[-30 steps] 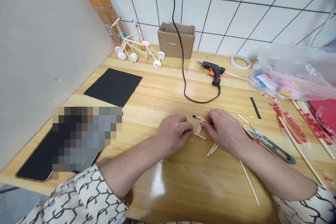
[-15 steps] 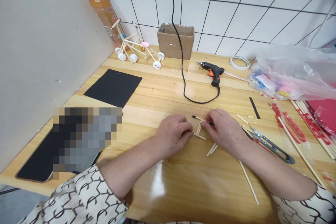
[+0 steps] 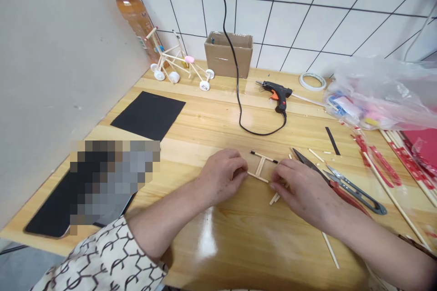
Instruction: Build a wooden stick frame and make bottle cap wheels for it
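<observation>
Right hand (image 3: 298, 186) dropped off the top bar (image 3: 257, 154) to the lower bar's (image 3: 263, 180) right end, pinch unclear; left hand (image 3: 221, 175) pinches its left end. H-joint (image 3: 258, 167) now exposed.

The left hand (image 3: 221, 175) was just left of the H-shaped stick frame (image 3: 260, 167), thumb and forefinger pinching its near end. The right hand (image 3: 296, 185) was just right of the frame, fingers bent, thumb slightly parted from them.
</observation>
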The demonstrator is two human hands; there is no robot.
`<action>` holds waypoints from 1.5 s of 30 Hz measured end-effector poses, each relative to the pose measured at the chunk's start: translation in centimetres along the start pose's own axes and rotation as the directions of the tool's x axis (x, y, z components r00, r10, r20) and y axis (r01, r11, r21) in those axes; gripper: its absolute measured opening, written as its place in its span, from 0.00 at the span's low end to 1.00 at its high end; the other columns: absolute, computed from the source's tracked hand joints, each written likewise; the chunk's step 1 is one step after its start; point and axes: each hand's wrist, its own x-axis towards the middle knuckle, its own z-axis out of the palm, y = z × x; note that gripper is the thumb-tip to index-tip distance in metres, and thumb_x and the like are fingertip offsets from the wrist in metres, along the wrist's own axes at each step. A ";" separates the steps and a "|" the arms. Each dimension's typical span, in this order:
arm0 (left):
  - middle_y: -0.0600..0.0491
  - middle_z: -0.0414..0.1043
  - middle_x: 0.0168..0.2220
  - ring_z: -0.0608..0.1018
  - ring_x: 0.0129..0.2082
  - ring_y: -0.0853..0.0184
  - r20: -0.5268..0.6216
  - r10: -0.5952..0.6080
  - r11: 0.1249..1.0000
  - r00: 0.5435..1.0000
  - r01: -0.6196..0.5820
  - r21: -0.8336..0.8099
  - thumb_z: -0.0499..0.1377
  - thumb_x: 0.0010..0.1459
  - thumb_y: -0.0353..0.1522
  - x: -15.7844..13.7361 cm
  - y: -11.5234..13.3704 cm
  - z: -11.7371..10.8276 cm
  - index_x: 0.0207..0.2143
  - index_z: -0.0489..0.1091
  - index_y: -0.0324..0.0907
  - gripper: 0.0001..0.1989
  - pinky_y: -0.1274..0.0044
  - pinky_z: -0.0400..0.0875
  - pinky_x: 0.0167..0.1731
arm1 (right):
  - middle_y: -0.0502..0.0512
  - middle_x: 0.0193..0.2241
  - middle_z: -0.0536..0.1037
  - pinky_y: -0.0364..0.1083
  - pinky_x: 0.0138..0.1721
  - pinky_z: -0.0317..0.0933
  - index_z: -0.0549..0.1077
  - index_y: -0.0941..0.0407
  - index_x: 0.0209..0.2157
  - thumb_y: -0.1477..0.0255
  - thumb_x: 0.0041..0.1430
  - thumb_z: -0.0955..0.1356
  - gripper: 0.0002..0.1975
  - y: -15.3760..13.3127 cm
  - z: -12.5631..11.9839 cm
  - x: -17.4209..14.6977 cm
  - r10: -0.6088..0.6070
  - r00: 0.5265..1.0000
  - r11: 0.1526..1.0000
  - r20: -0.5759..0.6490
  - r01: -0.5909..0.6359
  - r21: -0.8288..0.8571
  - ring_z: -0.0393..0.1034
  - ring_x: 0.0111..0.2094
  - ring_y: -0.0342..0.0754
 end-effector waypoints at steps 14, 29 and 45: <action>0.53 0.71 0.28 0.72 0.30 0.67 0.007 0.020 0.999 1.000 -0.020 0.043 0.57 0.51 0.26 0.2 0.0 0.2 0.26 0.72 0.40 0.05 0.77 0.65 0.30 | 0.53 0.28 0.70 0.46 0.35 0.58 0.66 0.56 0.25 0.78 0.56 0.63 0.06 -0.4 0.5 0.4 -0.005 1.000 1.000 -0.026 0.005 0.000 0.64 0.33 0.47; 0.52 0.71 0.29 0.72 0.29 0.68 -0.048 0.084 0.996 0.995 -0.083 0.039 0.57 0.52 0.27 0.1 -0.2 0.6 0.29 0.73 0.40 0.05 0.77 0.65 0.30 | 0.55 0.34 0.70 0.47 0.39 0.59 0.70 0.56 0.36 0.80 0.58 0.61 0.09 0.6 0.5 0.9 -0.130 0.976 0.985 -0.174 0.147 0.086 0.63 0.37 0.48; 0.54 0.69 0.26 0.70 0.26 0.69 -0.072 0.146 0.988 0.987 -0.142 0.060 0.57 0.53 0.29 0.2 -0.5 1.2 0.27 0.74 0.41 0.06 0.78 0.63 0.28 | 0.57 0.30 0.71 0.47 0.35 0.57 0.76 0.57 0.37 0.84 0.56 0.60 0.16 0.5 0.8 1.4 -0.272 0.934 0.962 -0.234 0.272 -0.031 0.61 0.33 0.48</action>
